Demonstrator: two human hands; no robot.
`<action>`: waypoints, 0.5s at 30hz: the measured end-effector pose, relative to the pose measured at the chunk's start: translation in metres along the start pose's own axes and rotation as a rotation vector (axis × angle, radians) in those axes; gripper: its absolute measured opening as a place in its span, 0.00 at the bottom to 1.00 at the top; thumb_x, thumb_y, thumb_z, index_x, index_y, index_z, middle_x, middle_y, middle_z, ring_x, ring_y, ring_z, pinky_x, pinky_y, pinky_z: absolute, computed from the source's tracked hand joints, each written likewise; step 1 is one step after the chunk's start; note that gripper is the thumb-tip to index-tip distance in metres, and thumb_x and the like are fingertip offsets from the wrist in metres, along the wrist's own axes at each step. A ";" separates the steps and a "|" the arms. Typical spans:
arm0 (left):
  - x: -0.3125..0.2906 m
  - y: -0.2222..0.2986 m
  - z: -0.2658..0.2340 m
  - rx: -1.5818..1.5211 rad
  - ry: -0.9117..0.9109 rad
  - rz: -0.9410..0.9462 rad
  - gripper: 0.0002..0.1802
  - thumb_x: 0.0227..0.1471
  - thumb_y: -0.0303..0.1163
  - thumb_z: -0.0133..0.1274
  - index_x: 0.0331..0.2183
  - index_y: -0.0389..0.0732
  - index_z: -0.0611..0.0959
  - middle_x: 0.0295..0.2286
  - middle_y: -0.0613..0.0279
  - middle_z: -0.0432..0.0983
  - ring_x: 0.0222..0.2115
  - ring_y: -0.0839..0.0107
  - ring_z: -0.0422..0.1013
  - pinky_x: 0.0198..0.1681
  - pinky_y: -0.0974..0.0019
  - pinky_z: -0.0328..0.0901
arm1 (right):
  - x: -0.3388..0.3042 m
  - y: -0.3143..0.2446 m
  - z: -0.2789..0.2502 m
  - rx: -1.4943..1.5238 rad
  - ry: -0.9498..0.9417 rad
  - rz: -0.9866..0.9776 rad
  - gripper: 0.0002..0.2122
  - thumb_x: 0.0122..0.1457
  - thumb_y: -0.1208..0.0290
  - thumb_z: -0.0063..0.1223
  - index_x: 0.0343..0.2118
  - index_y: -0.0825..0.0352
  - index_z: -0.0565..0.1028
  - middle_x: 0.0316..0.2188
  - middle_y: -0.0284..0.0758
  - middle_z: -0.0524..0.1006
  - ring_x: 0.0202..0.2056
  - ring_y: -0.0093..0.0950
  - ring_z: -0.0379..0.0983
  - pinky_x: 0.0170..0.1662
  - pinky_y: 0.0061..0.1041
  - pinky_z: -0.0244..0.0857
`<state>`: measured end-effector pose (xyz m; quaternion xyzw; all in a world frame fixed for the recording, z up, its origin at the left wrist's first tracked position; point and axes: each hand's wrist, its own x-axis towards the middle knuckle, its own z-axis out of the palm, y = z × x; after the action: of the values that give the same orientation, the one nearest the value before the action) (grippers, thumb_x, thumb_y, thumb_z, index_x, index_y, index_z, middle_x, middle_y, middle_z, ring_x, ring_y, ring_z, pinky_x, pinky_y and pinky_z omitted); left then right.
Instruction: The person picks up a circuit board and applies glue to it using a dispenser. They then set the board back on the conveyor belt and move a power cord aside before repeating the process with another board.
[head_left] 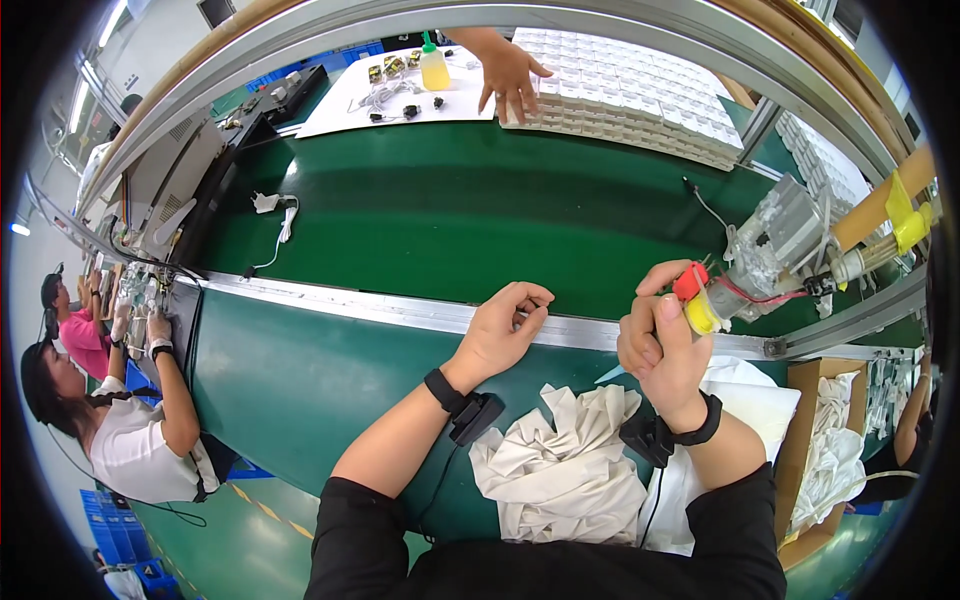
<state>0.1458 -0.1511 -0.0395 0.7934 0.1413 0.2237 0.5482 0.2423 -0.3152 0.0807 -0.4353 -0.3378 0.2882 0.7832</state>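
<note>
The green desk [270,340] spans the station. A cardboard box [801,415] at right contains crumpled white material [832,465]. Beige cloth [560,465] lies between the forearms. The left hand [498,325] is loosely curled, fingers unclosed. The right hand [665,345] has bent fingers beside a red-and-yellow part [697,298]; whether they grip it cannot be told. A green-capped bottle [434,74] contains yellow liquid; any lettering is too small to read.
</note>
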 end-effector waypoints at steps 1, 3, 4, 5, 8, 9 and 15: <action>0.000 0.001 0.000 0.000 -0.001 -0.003 0.10 0.51 0.21 0.50 0.38 0.37 0.75 0.30 0.65 0.72 0.30 0.80 0.69 0.31 0.77 0.66 | 0.000 0.000 0.001 0.000 -0.002 -0.003 0.08 0.62 0.68 0.39 0.37 0.68 0.62 0.12 0.26 0.57 0.11 0.12 0.49 0.14 0.13 0.44; 0.000 0.003 -0.001 -0.001 -0.004 -0.010 0.10 0.51 0.20 0.50 0.38 0.37 0.75 0.30 0.65 0.72 0.30 0.80 0.69 0.31 0.77 0.66 | 0.000 -0.001 0.002 -0.004 0.000 -0.005 0.08 0.62 0.68 0.39 0.37 0.68 0.62 0.12 0.26 0.57 0.11 0.12 0.49 0.14 0.14 0.44; 0.000 0.003 -0.001 0.000 -0.003 -0.010 0.10 0.51 0.20 0.50 0.38 0.37 0.75 0.30 0.65 0.72 0.30 0.80 0.69 0.31 0.77 0.66 | 0.000 -0.001 0.002 -0.009 0.004 -0.006 0.08 0.62 0.68 0.39 0.37 0.68 0.62 0.11 0.25 0.57 0.11 0.12 0.49 0.13 0.14 0.44; -0.001 0.003 -0.001 -0.002 -0.003 -0.007 0.10 0.50 0.20 0.50 0.38 0.37 0.75 0.30 0.65 0.72 0.30 0.80 0.69 0.31 0.77 0.66 | -0.001 -0.001 0.003 -0.012 0.006 -0.006 0.08 0.62 0.67 0.39 0.37 0.68 0.62 0.11 0.25 0.57 0.11 0.12 0.48 0.13 0.14 0.44; -0.003 0.003 -0.003 -0.004 0.001 -0.001 0.10 0.50 0.20 0.50 0.38 0.38 0.76 0.30 0.65 0.72 0.30 0.79 0.69 0.31 0.77 0.66 | -0.001 0.001 0.006 -0.009 0.005 -0.012 0.08 0.62 0.67 0.39 0.37 0.67 0.62 0.11 0.25 0.56 0.11 0.12 0.48 0.13 0.14 0.44; -0.003 0.003 -0.004 -0.005 -0.003 0.000 0.11 0.50 0.20 0.50 0.38 0.38 0.76 0.30 0.64 0.72 0.30 0.79 0.69 0.31 0.77 0.66 | -0.001 0.001 0.007 -0.009 0.006 -0.016 0.08 0.62 0.67 0.39 0.37 0.67 0.62 0.11 0.25 0.56 0.11 0.12 0.48 0.13 0.14 0.44; -0.007 0.000 -0.012 -0.006 -0.008 0.020 0.11 0.50 0.20 0.50 0.38 0.39 0.76 0.31 0.64 0.72 0.29 0.78 0.70 0.32 0.76 0.66 | -0.001 0.009 0.012 -0.094 0.002 -0.029 0.12 0.63 0.61 0.37 0.38 0.66 0.59 0.09 0.24 0.53 0.08 0.13 0.46 0.11 0.14 0.43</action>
<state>0.1339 -0.1449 -0.0372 0.7939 0.1306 0.2264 0.5491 0.2305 -0.3058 0.0770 -0.4669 -0.3565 0.2600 0.7664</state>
